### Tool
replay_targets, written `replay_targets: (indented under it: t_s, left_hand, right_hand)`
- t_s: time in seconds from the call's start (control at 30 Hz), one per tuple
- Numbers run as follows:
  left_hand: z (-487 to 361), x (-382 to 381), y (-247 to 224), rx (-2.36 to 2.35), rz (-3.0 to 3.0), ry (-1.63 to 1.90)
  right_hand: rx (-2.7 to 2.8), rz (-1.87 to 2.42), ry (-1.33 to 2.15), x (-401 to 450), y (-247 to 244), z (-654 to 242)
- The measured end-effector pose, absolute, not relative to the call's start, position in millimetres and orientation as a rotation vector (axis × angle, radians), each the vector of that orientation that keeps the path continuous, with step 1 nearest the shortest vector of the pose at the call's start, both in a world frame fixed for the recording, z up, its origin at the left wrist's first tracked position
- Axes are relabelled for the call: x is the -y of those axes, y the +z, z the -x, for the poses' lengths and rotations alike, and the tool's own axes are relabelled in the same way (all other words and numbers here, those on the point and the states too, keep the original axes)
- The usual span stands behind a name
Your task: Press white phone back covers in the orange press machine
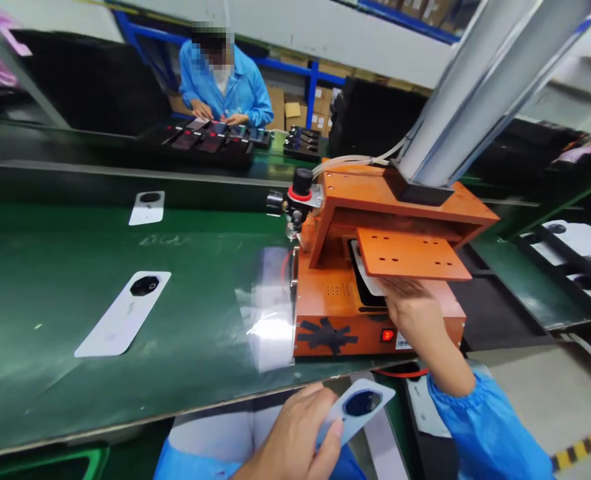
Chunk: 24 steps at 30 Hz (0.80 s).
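Note:
My left hand (300, 427) is closed around the lower part of a white phone back cover (350, 417) with a round dark camera area, held below the bench's front edge. My right hand (415, 313) reaches under the raised orange plate (415, 257) of a press machine (345, 333). Its fingers are at the near end of another white phone back cover (373, 283), which lies over the machine's black bed (370, 299). The plate hides part of this cover and some fingertips. The machine's red switch (387, 335) is lit.
Two more phone back covers (128, 313) (147, 208) lie on the green bench (200, 320) to the left. Clear film (270, 320) lies beside the machine. A black regulator (300, 193) juts from its side. Trays with covers (575, 247) stand right. A person in blue (245, 87) works opposite.

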<state>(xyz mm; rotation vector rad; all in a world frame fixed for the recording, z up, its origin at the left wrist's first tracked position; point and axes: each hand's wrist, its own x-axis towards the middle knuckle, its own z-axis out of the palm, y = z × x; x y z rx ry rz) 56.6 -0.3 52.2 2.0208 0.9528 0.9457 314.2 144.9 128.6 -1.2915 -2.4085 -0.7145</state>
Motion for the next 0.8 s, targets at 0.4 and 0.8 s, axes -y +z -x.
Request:
replay_targets:
  t_s: [0.4, 0.8]
  left_hand:
    - [-44.8, -6.2, 61.7, -0.926, -2.042, 0.850]
    - [-42.3, -22.6, 75.8, -1.002, -2.285, 0.833]
  right_hand:
    - [2.425, 1.371, -0.523, -151.8, 134.8, -310.1]
    - [2.538, 1.399, -0.162, -136.9, 147.9, -310.3]
